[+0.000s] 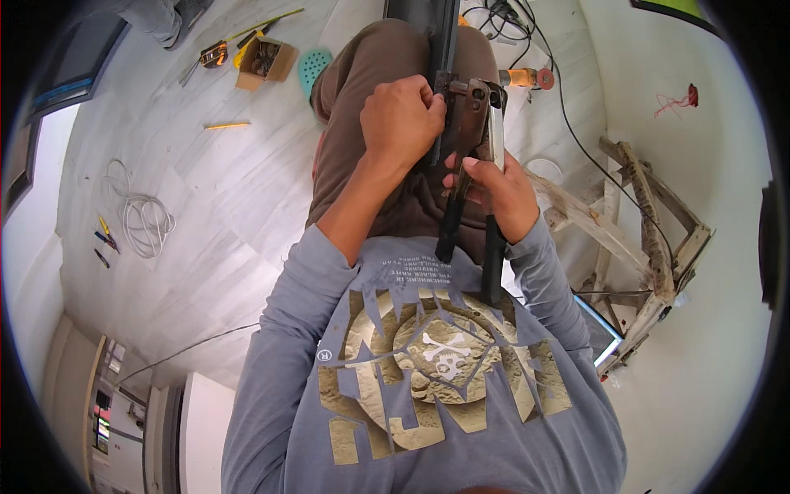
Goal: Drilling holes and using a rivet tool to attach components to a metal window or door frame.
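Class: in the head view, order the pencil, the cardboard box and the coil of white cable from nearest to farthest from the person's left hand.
From the left hand:
1. Cardboard box, up and to its left on the floor.
2. Pencil, farther left on the floor, only a little beyond the box.
3. Coil of white cable, far left and lower.

A coiled white cable [141,216] and a cardboard box [265,63] lie on the floor.
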The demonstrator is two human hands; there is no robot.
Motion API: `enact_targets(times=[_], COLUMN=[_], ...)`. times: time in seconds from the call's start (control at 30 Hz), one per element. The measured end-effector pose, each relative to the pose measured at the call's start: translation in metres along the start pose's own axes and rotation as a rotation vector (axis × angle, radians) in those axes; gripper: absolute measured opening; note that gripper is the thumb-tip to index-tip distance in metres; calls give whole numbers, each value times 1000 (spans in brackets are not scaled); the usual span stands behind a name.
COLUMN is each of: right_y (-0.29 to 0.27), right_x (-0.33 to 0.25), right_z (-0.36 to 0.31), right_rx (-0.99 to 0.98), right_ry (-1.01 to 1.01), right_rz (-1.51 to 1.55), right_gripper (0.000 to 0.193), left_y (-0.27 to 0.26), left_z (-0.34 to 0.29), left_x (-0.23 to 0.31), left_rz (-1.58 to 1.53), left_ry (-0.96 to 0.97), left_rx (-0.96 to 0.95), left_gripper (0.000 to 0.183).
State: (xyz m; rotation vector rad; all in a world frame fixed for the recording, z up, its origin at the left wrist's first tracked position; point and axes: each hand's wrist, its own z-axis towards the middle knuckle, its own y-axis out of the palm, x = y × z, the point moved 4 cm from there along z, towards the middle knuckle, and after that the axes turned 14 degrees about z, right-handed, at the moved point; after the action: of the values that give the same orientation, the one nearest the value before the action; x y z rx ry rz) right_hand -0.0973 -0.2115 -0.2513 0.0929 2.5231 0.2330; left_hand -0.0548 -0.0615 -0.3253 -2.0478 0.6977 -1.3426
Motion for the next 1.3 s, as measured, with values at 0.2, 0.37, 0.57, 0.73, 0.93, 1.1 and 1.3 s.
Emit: enact_targets(times=[0.2,0.37,0.57,0.73,0.93,1.1,1.3], right_y=[0,-1,6,9,5,7,5], right_x=[0,0,-2,6,23,35,31], right_z=[0,1,5,16,30,36,39], right_rx=[3,-2,30,114,93,107,67], right_ry=[-15,6,42,31,-136,-222,-259], right_rz=[2,-34,-99,-141,-261,-213,-153], right_gripper=[39,40,40,28,21,17,17], left_y=[-1,0,1,2,1,-22,-26], left_z=[0,0,0,1,1,2,15], left_x=[0,0,0,-2,-4,-2,56], left_rz=[-8,-26,-21,-47,-81,-219,-581], left_ry=[12,16,20,-11,-43,8,814], left_rx=[19,14,8,-19,-74,20,85], left_gripper=[21,20,20,20,19,28,37])
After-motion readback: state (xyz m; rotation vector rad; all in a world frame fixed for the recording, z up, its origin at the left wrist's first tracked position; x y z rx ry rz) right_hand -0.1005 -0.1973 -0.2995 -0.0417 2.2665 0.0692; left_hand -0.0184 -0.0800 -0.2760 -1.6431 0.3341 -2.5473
